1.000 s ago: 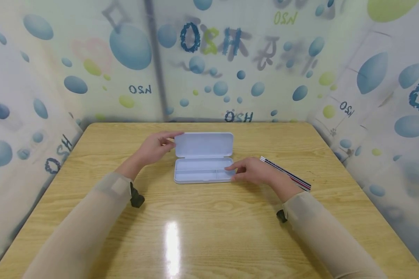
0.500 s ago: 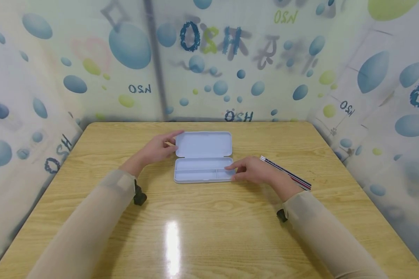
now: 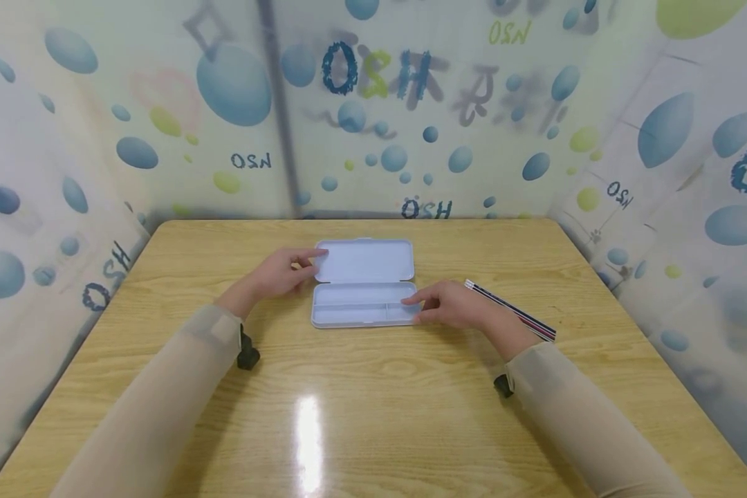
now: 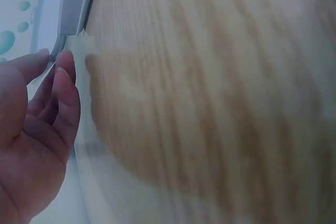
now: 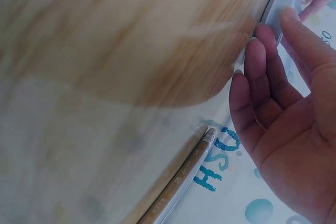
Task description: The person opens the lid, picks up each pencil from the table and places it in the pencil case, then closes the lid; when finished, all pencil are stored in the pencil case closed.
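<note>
Head view: pencil case (image 3: 342, 316), pale blue-white, sits near mid-table, take it as the clock centre; lid (image 3: 367, 261) laid back at 12, its inner face showing; base has a long rear compartment, plus a front row split into a long section toward 9 and a short one toward 3; left hand (image 3: 280, 272) at 10 o'clock, partly curled, index finger laid over the lid's corner, thumb at its side edge, so a light pinch on the lid; right hand (image 3: 453, 304) at 3 o'clock, half curled, index finger reaching over the short front section, thumb at the outer corner, gripping that end of the case; pencils (image 3: 538, 328) lie in a slanted bundle from 3 to 4, dark, red and pale stripes, partly behind the right forearm; wood-grain table (image 3: 436, 408) underneath, glare streak near 7; beige sleeves (image 3: 155, 401) come in from 7 and 5, dark device (image 3: 247, 353) on each wrist; patterned walls (image 3: 373, 149) behind, blue and green spots, lettering. Left wrist view: hand at 8, thumb and fingertips close together by the lid edge at 11; exact contact hard to tell. Right wrist view: thumb on the case edge at 1, fingers bent alongside; pencils at 6; other hand's fingers poke in at 1.
</note>
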A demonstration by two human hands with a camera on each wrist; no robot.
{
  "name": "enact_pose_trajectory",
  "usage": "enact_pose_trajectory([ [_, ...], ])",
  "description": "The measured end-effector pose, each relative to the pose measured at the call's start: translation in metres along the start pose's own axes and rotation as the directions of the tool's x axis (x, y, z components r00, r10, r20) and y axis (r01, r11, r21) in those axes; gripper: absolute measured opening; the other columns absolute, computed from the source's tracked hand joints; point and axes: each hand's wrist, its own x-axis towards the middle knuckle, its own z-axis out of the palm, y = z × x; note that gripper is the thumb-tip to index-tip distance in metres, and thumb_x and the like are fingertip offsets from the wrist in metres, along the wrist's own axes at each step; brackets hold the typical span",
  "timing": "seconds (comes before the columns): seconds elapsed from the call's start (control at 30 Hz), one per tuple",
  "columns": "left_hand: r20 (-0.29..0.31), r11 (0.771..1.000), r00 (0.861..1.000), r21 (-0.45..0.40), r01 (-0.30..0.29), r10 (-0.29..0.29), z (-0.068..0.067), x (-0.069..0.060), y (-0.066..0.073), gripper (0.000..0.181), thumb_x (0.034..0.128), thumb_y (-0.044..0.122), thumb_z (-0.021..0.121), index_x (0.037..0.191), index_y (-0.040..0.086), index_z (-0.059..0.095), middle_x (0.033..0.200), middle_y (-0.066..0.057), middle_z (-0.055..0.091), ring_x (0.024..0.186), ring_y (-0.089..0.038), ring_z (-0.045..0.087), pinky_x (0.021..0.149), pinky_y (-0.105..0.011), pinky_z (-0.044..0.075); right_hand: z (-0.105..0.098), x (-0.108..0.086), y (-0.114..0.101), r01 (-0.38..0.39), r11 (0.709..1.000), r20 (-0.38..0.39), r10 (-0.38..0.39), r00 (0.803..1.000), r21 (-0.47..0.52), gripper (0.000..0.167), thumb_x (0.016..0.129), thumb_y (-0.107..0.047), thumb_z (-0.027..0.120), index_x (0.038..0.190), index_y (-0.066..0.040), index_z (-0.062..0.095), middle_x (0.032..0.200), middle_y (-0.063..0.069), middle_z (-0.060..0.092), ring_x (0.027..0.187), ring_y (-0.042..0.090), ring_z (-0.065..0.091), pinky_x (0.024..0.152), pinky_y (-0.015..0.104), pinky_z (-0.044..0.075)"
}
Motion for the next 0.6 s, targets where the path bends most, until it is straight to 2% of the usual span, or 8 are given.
enact_pose_trajectory([
  [0.13, 0.060, 1.000, 0.998, -0.018, 0.023, -0.022, 0.0008, -0.0014, -0.0017, 0.049, 0.1150, 0.022, 0.059, 0.164, 0.020, 0.053, 0.087, -0.010, 0.068, 0.063, -0.018, 0.060, 0.059, -0.032, 0.053, 0.0000, -0.0002, -0.0005, -0.005, 1.000, 0.003, 0.005, 1.000, 0.001, 0.038, 0.104, -0.027, 0.080, 0.142, -0.028, 0.076, 0.099, 0.001, 0.072, 0.081, 0.017, 0.055, 0.072, 0.031, 0.046],
  [0.27, 0.084, 0.999, 0.996, -0.033, 0.020, -0.018, 0.0011, -0.0014, -0.0021, 0.049, 0.1163, 0.024, 0.057, 0.164, 0.018, 0.052, 0.075, -0.005, 0.064, 0.056, -0.016, 0.054, 0.056, -0.031, 0.051, -0.0003, -0.0006, 0.0000, -0.007, 1.000, 0.007, 0.007, 1.000, 0.004, 0.038, 0.103, -0.029, 0.080, 0.142, -0.029, 0.076, 0.099, 0.001, 0.072, 0.081, 0.018, 0.055, 0.072, 0.032, 0.046],
  [0.6, 0.099, 0.999, 0.995, -0.033, 0.017, -0.014, 0.0016, -0.0028, -0.0035, 0.049, 0.1173, 0.026, 0.055, 0.165, 0.015, 0.050, 0.080, -0.004, 0.066, 0.057, -0.015, 0.055, 0.055, -0.030, 0.051, 0.0003, 0.0007, 0.0027, 0.006, 1.000, 0.009, -0.006, 1.000, 0.010, 0.039, 0.104, -0.029, 0.079, 0.142, -0.028, 0.076, 0.102, 0.000, 0.074, 0.081, 0.016, 0.056, 0.072, 0.031, 0.046],
])
